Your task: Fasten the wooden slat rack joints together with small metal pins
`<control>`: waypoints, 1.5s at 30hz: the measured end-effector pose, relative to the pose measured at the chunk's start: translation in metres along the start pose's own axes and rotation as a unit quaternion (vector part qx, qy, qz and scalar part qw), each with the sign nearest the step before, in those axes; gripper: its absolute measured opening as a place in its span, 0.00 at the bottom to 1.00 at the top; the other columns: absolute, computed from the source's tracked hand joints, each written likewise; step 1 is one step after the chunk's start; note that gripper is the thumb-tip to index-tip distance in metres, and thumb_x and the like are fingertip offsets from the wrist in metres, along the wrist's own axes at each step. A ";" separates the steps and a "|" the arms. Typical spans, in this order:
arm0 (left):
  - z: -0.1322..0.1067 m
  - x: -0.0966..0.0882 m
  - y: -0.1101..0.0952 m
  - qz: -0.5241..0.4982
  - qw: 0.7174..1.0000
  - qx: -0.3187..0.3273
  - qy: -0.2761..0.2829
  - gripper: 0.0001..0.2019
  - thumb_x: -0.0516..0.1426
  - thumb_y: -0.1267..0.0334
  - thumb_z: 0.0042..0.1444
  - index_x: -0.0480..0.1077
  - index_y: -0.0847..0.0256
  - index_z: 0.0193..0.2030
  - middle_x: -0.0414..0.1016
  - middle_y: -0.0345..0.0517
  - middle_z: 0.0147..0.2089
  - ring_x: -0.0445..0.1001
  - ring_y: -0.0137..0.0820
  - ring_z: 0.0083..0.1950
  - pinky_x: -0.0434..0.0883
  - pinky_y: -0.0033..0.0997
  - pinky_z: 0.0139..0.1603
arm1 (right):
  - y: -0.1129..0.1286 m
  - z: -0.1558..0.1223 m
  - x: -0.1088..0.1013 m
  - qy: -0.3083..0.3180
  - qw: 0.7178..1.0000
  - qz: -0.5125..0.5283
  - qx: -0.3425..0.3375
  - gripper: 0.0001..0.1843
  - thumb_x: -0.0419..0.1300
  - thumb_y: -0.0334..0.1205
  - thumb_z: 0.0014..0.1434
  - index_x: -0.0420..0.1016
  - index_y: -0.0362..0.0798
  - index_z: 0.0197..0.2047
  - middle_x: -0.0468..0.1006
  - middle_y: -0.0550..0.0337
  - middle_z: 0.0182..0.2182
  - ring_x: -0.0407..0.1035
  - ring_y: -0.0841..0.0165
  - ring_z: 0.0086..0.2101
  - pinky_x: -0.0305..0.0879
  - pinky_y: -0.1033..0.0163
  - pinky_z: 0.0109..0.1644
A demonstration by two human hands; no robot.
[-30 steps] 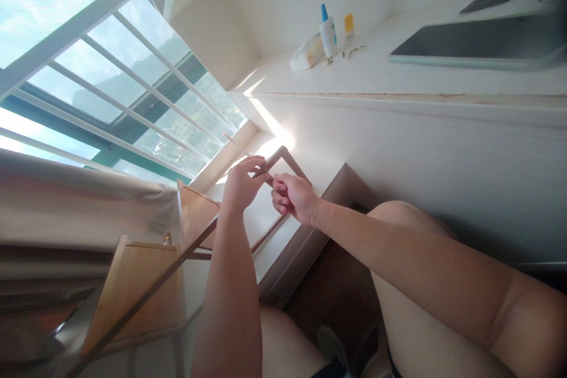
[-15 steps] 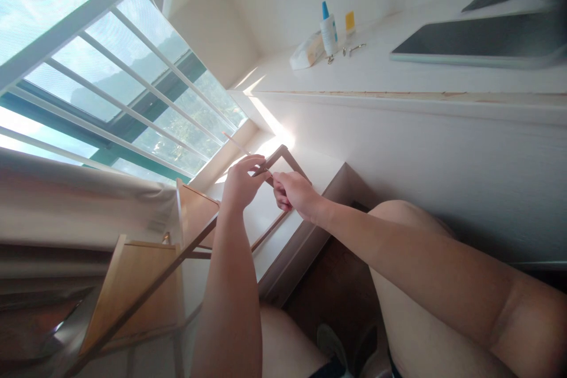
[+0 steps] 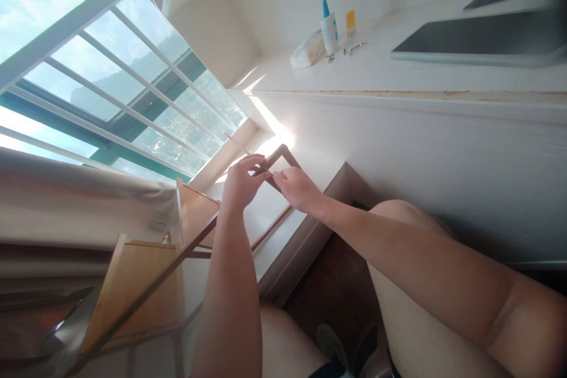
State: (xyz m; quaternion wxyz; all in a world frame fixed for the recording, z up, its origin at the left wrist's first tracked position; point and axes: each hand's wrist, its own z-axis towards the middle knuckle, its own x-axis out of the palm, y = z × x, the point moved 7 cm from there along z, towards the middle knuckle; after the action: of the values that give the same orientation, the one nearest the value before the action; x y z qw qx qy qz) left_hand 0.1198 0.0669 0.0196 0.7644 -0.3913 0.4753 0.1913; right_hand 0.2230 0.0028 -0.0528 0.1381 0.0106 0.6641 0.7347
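Over the light surface by the window, a small brown four-sided frame (image 3: 291, 157) is partly covered by my hands. My left hand (image 3: 243, 183) has its fingers bent round the frame's left corner, gripping it. A thin pale stick with an orange tip (image 3: 230, 139) slants up behind that hand; whether the fingers hold it is unclear. My right hand (image 3: 297, 188) is closed in a pinch close to the left fingertips, over the frame's lower side. Whatever lies in that pinch is too small and hidden to name.
On the white ledge stand a white bottle with a blue tip (image 3: 328, 29), a yellow-capped item (image 3: 350, 22), a clear packet (image 3: 306, 52) and small metal hooks (image 3: 357, 47). A dark tablet-like slab (image 3: 478, 38) lies right. Left are wooden panels (image 3: 137, 289) and a barred window (image 3: 133, 82).
My right hand has shifted slightly and turned, so its lower curled fingers show less. My left hand and the frame stay nearly where they were.
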 end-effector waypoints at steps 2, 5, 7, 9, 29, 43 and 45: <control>0.000 0.000 0.000 0.002 1.000 0.000 -0.001 0.14 0.61 0.60 0.51 0.76 0.57 0.45 0.76 0.45 0.53 0.76 0.35 0.43 0.75 0.37 0.46 | 0.008 0.000 -0.008 -0.035 0.995 -0.086 -0.031 0.26 0.45 0.48 0.66 0.58 0.48 0.17 0.64 0.60 0.16 0.59 0.71 0.21 0.48 0.63 0.27; 0.000 -0.001 -0.001 0.004 1.000 0.001 -0.001 0.13 0.61 0.61 0.50 0.76 0.57 0.44 0.76 0.44 0.53 0.76 0.35 0.43 0.74 0.37 0.47 | 0.015 -0.002 -0.011 -0.058 0.982 -0.174 -0.052 0.23 0.46 0.47 0.66 0.63 0.48 0.22 0.67 0.57 0.20 0.64 0.67 0.26 0.51 0.62 0.31; 0.000 0.000 -0.001 0.003 1.000 0.003 -0.001 0.13 0.61 0.62 0.50 0.76 0.57 0.44 0.76 0.44 0.53 0.76 0.34 0.43 0.74 0.37 0.47 | 0.017 -0.002 -0.010 -0.060 0.979 -0.186 -0.058 0.22 0.46 0.47 0.66 0.64 0.48 0.23 0.68 0.56 0.21 0.65 0.66 0.27 0.52 0.62 0.33; 0.000 0.000 0.000 -0.002 1.000 0.003 -0.001 0.14 0.60 0.63 0.51 0.76 0.57 0.46 0.75 0.45 0.53 0.76 0.34 0.42 0.74 0.36 0.46 | 0.016 -0.003 -0.008 -0.059 0.985 -0.155 -0.055 0.23 0.45 0.48 0.66 0.60 0.48 0.21 0.66 0.57 0.20 0.63 0.67 0.26 0.52 0.62 0.32; 0.000 0.001 -0.001 -0.009 1.000 0.009 0.001 0.13 0.60 0.65 0.51 0.76 0.56 0.45 0.75 0.43 0.53 0.76 0.33 0.41 0.74 0.36 0.45 | 0.010 -0.021 0.041 0.235 0.726 0.615 0.198 0.18 0.46 0.43 0.61 0.44 0.50 0.23 0.51 0.70 0.10 0.52 0.74 0.14 0.45 0.67 0.20; 0.000 0.000 -0.002 -0.012 1.000 0.008 0.009 0.12 0.59 0.64 0.52 0.76 0.58 0.44 0.75 0.43 0.54 0.76 0.32 0.40 0.74 0.36 0.46 | 0.004 -0.017 0.036 0.149 0.832 0.512 0.152 0.18 0.46 0.44 0.61 0.49 0.51 0.21 0.53 0.70 0.08 0.51 0.74 0.11 0.44 0.68 0.16; 0.001 0.001 -0.001 -0.013 1.000 0.009 0.010 0.13 0.59 0.64 0.51 0.76 0.58 0.44 0.75 0.44 0.54 0.76 0.32 0.40 0.74 0.36 0.46 | 0.007 -0.019 0.034 0.147 0.840 0.505 0.133 0.18 0.47 0.43 0.61 0.50 0.51 0.20 0.53 0.70 0.09 0.50 0.75 0.11 0.44 0.68 0.16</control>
State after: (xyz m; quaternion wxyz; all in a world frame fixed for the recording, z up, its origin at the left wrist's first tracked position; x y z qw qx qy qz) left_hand 0.1216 0.0668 0.0198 0.7652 -0.3927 0.4799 0.1732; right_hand 0.1856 -0.0086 -0.0543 -0.3543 0.2547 0.6704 0.6001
